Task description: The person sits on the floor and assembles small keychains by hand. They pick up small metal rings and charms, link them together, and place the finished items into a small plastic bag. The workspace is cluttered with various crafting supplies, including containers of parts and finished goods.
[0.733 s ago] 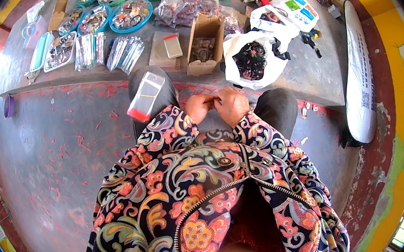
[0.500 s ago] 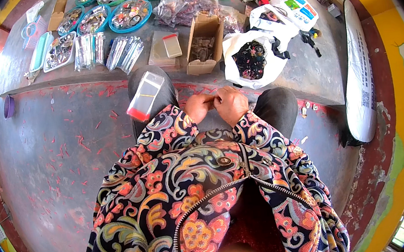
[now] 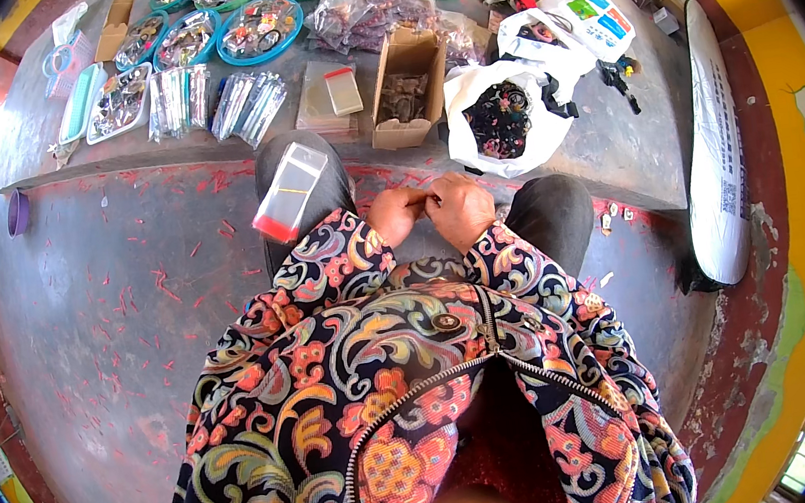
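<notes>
My left hand (image 3: 396,214) and my right hand (image 3: 461,208) meet in front of me, between my knees, with the fingers curled and the fingertips touching. They pinch a small item between them; it is too small to make out. A stack of clear plastic sleeves with a red strip (image 3: 289,193) lies on my left knee, just left of my left hand. Beyond my hands, on the raised grey ledge (image 3: 610,140), stand an open cardboard box (image 3: 408,90) of small dark pieces and a white plastic bag (image 3: 504,116) holding dark trinkets.
Round blue and green trays of small items (image 3: 261,25) line the back of the ledge. Bundles of clear packets (image 3: 246,105) and a flat tray (image 3: 117,103) lie to the left. A long white sack (image 3: 717,152) lies at the right. Red scraps litter the floor (image 3: 118,307).
</notes>
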`<state>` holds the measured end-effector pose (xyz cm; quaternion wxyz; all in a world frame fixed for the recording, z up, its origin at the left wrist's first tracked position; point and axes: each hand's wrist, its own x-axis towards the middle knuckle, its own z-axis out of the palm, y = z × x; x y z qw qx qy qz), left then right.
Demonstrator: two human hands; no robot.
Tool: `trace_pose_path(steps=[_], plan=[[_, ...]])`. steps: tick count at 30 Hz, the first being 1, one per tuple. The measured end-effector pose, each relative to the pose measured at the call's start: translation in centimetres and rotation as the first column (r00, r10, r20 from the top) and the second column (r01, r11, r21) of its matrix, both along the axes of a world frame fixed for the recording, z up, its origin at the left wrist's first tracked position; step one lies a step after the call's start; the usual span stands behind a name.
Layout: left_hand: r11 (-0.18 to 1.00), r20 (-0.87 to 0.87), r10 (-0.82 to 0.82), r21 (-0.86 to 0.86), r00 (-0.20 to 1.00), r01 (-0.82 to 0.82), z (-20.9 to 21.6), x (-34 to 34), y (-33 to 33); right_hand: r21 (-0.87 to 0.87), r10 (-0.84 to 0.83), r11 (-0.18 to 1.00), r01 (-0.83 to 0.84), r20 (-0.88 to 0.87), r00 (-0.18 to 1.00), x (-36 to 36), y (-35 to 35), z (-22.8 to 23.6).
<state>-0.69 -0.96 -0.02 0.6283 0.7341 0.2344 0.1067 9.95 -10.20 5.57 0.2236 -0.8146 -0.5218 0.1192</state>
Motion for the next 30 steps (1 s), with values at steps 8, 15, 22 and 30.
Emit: trace_pose_path(steps=[8,15,22,30], plan=[[0.998,-0.058,0.008,-0.056,0.998,-0.012,1.2,0.1,0.1,0.139,-0.111,0.982,0.124,-0.093,0.989,0.1,-0.1,-0.5],[0.98,-0.055,0.041,-0.191,0.998,-0.051,1.2,0.1,0.4,0.15,-0.16,0.963,0.225,-0.357,0.92,0.7,0.0,-1.2],[0.984,-0.069,0.062,-0.163,0.996,-0.073,1.4,0.1,0.4,0.122,-0.16,0.966,0.226,-0.405,0.9,0.9,0.0,-1.7],[0.923,0.002,0.074,-0.378,0.997,-0.068,1.0,0.2,0.3,0.049,-0.163,0.965,0.258,-0.659,0.734,2.3,-0.2,-2.6]])
